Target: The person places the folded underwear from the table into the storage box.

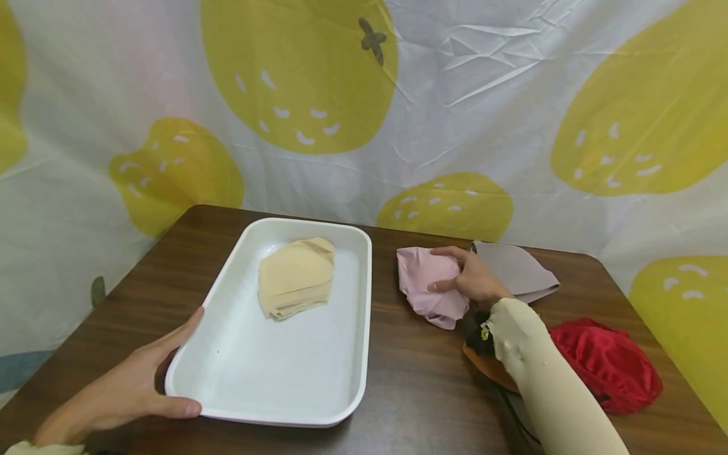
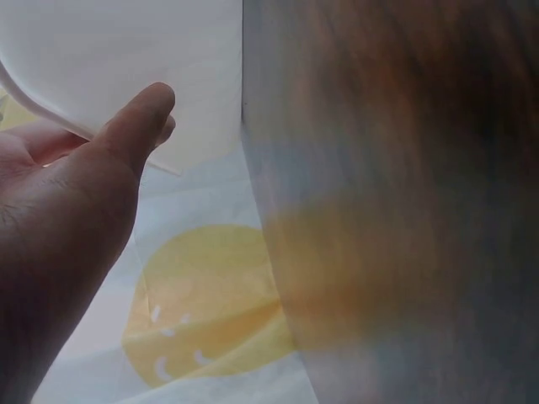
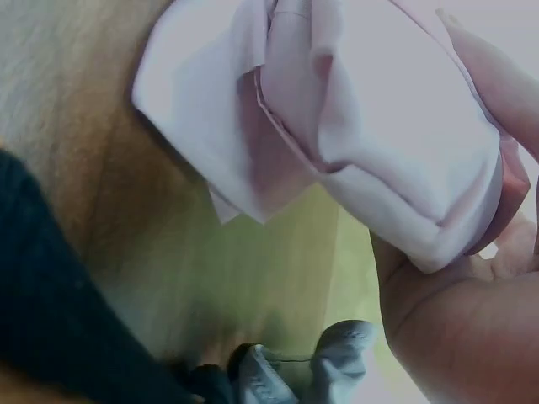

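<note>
Slanting nearward-right, seemingly: pink cloth [image 1: 425, 281]

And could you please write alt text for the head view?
A person's right hand grips a pink cloth; the left hand holds a white tray containing a beige cloth. A grey cloth and a shiny red cloth lie at right on the brown table.

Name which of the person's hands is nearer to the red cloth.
Right. The right hand holds the pink cloth, beyond and left of the red cloth; the left hand grips the white tray, much farther left.
</note>
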The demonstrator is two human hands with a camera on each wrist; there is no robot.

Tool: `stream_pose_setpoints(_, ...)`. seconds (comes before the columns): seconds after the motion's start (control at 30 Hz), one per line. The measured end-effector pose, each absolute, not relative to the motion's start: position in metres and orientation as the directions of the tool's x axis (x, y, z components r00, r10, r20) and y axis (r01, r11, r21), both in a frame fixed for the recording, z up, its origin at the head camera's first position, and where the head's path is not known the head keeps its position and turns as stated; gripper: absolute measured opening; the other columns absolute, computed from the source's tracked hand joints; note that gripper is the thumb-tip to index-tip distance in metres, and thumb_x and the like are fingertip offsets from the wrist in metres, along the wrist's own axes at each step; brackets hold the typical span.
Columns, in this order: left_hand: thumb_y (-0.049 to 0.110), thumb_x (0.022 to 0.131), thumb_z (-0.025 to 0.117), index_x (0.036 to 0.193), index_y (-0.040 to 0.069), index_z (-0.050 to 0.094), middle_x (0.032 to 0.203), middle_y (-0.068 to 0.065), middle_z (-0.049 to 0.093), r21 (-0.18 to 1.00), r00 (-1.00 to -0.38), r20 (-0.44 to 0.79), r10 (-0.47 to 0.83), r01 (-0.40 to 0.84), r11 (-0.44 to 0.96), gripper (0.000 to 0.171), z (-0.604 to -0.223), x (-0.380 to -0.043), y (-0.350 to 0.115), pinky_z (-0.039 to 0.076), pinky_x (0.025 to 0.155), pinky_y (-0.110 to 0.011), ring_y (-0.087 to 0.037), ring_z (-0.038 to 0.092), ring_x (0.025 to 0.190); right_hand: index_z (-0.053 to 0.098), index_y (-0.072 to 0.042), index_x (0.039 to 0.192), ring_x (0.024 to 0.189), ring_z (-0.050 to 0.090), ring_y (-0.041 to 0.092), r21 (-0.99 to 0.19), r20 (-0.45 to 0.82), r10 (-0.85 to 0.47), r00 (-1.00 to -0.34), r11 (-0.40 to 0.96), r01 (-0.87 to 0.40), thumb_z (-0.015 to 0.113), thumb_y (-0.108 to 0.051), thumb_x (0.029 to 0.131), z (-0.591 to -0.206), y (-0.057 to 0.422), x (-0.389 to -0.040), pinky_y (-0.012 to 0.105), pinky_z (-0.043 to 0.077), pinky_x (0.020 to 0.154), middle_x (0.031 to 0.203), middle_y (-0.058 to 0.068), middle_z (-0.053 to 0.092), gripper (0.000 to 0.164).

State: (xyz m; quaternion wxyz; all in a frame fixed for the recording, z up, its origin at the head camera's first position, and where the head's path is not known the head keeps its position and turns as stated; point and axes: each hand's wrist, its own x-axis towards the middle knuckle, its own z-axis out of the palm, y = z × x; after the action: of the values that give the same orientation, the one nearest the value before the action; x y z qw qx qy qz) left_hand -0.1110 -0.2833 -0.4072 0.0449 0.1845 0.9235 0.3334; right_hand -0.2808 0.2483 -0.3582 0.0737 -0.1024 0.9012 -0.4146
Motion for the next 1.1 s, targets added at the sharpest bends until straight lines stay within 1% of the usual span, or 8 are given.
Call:
stream_pose_setpoints(0.13,0.035,0.080,0.082,0.163,0.028,0.005,0.166,-0.020,0.024,0.626,-0.927,0.045,0.371,0.316,0.713,0.113,-0.407,-0.111,-0.285,0.028,0.100,-0.005,-0.049,0.036,0.142,0.049,-0.007,0.146,0.109,0.054,0.028,-0.807,-0.063,-0.250,-0.966,0.583,-0.098,0.084,-0.009,0.079,-0.353,0.248,-0.281,0.025,0.049,0.081,0.135,0.029,0.058,0.076)
stream_pose_setpoints(0.33,0.036,0.080,0.082,0.163,0.028,0.005,0.167,-0.019,0.024,0.627,-0.925,0.057,0.376,0.326,0.708,0.113,-0.408,-0.110,-0.284,0.024,0.100,-0.002,-0.049,0.036,0.142,0.049,-0.007,0.146,0.110,0.055,0.029,-0.774,-0.059,-0.226,-0.972,0.625,-0.099,0.084,-0.012,0.079,-0.344,0.249,-0.284,0.025,0.048,0.080,0.136,0.029,0.057,0.076)
stream_pose_setpoints(0.43,0.035,0.079,0.083,0.163,0.029,0.005,0.166,-0.019,0.024,0.625,-0.925,0.061,0.375,0.328,0.708,0.114,-0.408,-0.110,-0.284,0.027,0.100,-0.004,-0.049,0.036,0.142,0.049,-0.007,0.146,0.105,0.056,0.028,-0.774,-0.046,-0.219,-0.975,0.624,-0.103,0.085,-0.012,0.079,-0.340,0.249,-0.284,0.026,0.050,0.077,0.131,0.030,0.059,0.076)
stream_pose_setpoints(0.57,0.035,0.079,0.083,0.163,0.029,0.005,0.166,-0.020,0.025,0.614,-0.927,0.059,0.372,0.327,0.718,0.115,-0.407,-0.110,-0.284,0.032,0.100,-0.008,-0.049,0.037,0.142,0.048,-0.009,0.147,0.102,0.056,0.025,-0.805,-0.053,-0.219,-0.974,0.587,-0.088,0.084,-0.010,0.079,-0.335,0.249,-0.284,0.026,0.051,0.077,0.129,0.028,0.059,0.077)
stream_pose_setpoints(0.7,0.036,0.079,0.083,0.163,0.028,0.005,0.166,-0.021,0.025,0.612,-0.927,0.044,0.371,0.319,0.723,0.114,-0.407,-0.110,-0.284,0.039,0.104,-0.019,-0.049,0.037,0.142,0.046,-0.011,0.149,0.104,0.055,0.025,-0.812,-0.071,-0.217,-0.973,0.580,-0.070,0.083,-0.010,0.080,-0.330,0.249,-0.283,0.024,0.051,0.078,0.130,0.026,0.059,0.078)
stream_pose_setpoints(0.8,0.036,0.080,0.083,0.163,0.028,0.005,0.166,-0.021,0.024,0.621,-0.927,0.040,0.373,0.316,0.717,0.114,-0.407,-0.110,-0.284,0.038,0.103,-0.017,-0.049,0.037,0.143,0.045,-0.012,0.150,0.105,0.056,0.025,-0.816,-0.083,-0.221,-0.972,0.575,-0.060,0.082,-0.010,0.081,-0.326,0.247,-0.283,0.025,0.052,0.079,0.131,0.026,0.059,0.078)
stream_pose_setpoints(0.83,0.035,0.079,0.083,0.163,0.028,0.005,0.166,-0.020,0.024,0.621,-0.927,0.043,0.372,0.317,0.717,0.114,-0.408,-0.110,-0.284,0.033,0.100,-0.009,-0.049,0.037,0.142,0.045,-0.012,0.150,0.104,0.056,0.025,-0.816,-0.083,-0.224,-0.971,0.574,-0.062,0.082,-0.010,0.082,-0.324,0.246,-0.283,0.025,0.052,0.079,0.131,0.027,0.059,0.078)
stream_pose_setpoints(1.1,0.033,0.079,0.083,0.163,0.029,0.005,0.166,-0.021,0.024,0.629,-0.929,0.037,0.367,0.307,0.714,0.114,-0.406,-0.111,-0.284,0.029,0.099,-0.004,-0.049,0.036,0.142,0.047,-0.014,0.149,0.099,0.059,0.025,-0.805,-0.058,-0.251,-0.966,0.583,-0.104,0.083,-0.012,0.081,-0.310,0.237,-0.282,0.027,0.054,0.076,0.126,0.026,0.062,0.077)
